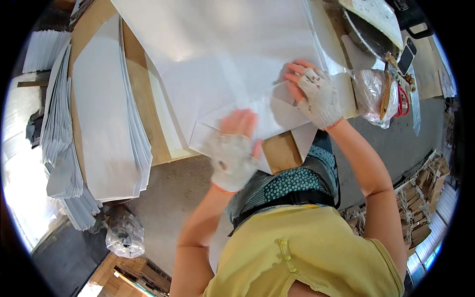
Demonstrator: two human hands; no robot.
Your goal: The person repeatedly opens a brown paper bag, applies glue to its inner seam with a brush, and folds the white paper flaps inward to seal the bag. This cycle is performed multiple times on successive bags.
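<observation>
A large white paper sheet (pixel 217 49) lies on the table, its near end folded into angled flaps, like the bottom of a paper bag. My left hand (pixel 232 153), in a fingerless whitish knit glove, lies flat on the left side of the folded end, slightly blurred by motion. Flat on the right side rests my right hand (pixel 319 94), gloved the same way, its bare fingers spread on the paper. Between two flaps at the near edge shows a brown cardboard-like piece (pixel 282 152). Neither hand grips anything that I can see.
Left of the sheet lies a stack of long white folded papers (pixel 106 119), with another stack (pixel 59 128) beyond it. At the right are a dark pan (pixel 368 34), a wooden-handled brush (pixel 386 96), red-handled scissors (pixel 403 104), a phone (pixel 407 55) and a clear plastic bag (pixel 368 89).
</observation>
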